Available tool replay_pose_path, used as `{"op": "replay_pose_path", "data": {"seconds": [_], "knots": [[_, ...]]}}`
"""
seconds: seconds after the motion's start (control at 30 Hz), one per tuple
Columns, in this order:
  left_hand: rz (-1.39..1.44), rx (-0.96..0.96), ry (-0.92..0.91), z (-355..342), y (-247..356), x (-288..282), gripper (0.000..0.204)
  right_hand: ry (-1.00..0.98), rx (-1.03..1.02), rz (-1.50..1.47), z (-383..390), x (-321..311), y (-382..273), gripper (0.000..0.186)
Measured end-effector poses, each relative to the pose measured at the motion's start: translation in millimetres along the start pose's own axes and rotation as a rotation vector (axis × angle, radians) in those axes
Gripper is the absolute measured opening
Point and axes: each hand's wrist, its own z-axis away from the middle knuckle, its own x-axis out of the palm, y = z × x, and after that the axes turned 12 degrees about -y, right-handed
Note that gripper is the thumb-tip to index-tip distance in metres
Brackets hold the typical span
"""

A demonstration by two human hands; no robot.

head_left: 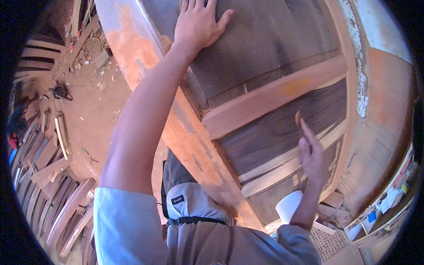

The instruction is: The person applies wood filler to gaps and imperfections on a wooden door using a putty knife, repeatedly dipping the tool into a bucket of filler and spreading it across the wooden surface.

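A large wooden door (pixel 282 92) with dark recessed panels and lighter rails lies slantwise before me. Orange-brown filler or stain is smeared along its near-left edge (pixel 187 132), and a smaller patch marks a cross rail. My left hand (pixel 196 28) rests on the upper panel, fingers spread and its tips cut off by the top of the picture. Over the lower panels is my right hand (pixel 312 154), slightly blurred, with its fingers reaching up. At its fingertips is a small orange-brown piece (pixel 297 117), too small to name. Whether this hand touches the door I cannot tell.
Beside my right forearm is a smooth white object (pixel 288 206), partly hidden. Many wooden pieces (pixel 57 212) are stacked at lower left. A dark tool with a cord (pixel 60 91) sits on the dusty floor (pixel 101 110). Cluttered shelving (pixel 380 212) stands at lower right.
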Motion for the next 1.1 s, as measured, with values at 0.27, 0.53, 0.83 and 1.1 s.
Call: {"op": "replay_pose_path", "data": {"seconds": [0.27,0.53,0.83,1.1], "knots": [[0.010,0.040,0.037,-2,3,-2,0.060,-0.068,0.076,-1.094,44,128,-21,0.056],[0.017,0.056,0.102,0,0,5,0.058,0.000,0.100,-1.303,57,136,-23,0.049],[-0.004,0.062,0.132,-3,2,16,0.059,0.033,0.077,-1.369,63,142,-23,0.045],[-0.039,0.092,0.070,-7,-5,15,0.059,0.113,0.134,-1.483,76,130,-17,0.064]]}}
